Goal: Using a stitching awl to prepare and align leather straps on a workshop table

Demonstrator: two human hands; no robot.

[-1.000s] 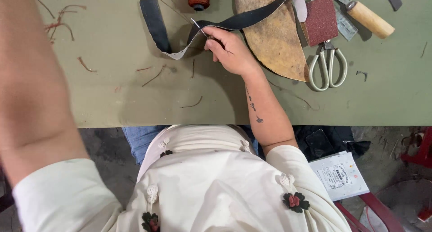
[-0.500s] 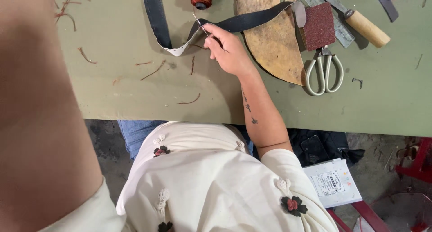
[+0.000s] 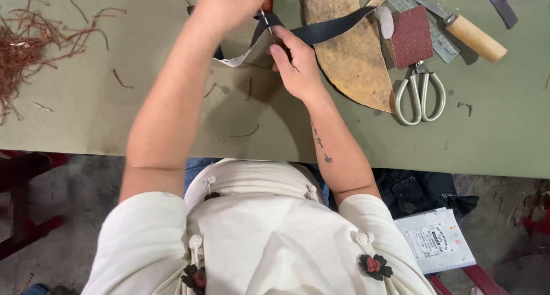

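A black strap (image 3: pixel 332 27) with a pale underside lies folded on the green table (image 3: pixel 114 117). My right hand (image 3: pixel 295 66) pinches it at the fold. My left hand (image 3: pixel 229 3) reaches in from the left and meets the strap at the top edge of the view. A thin metal needle (image 3: pixel 266 22) pokes out just below it. My left hand's fingers are hidden behind its back, so its grip does not show. A brown thread spool (image 3: pixel 267 0) peeks out beside it.
A tan leather sole piece (image 3: pixel 349 66) lies under the strap. To the right are a dark red sanding block (image 3: pixel 411 36), scissors (image 3: pixel 421 94), a metal ruler (image 3: pixel 435 31) and a wooden-handled tool (image 3: pixel 475 37). Tangled reddish threads (image 3: pixel 23 48) lie far left. A white packet (image 3: pixel 435 240) lies on the floor.
My left arm has swung in from the left edge and up to the strap. My right hand has kept hold of the fold. The view has shifted right.
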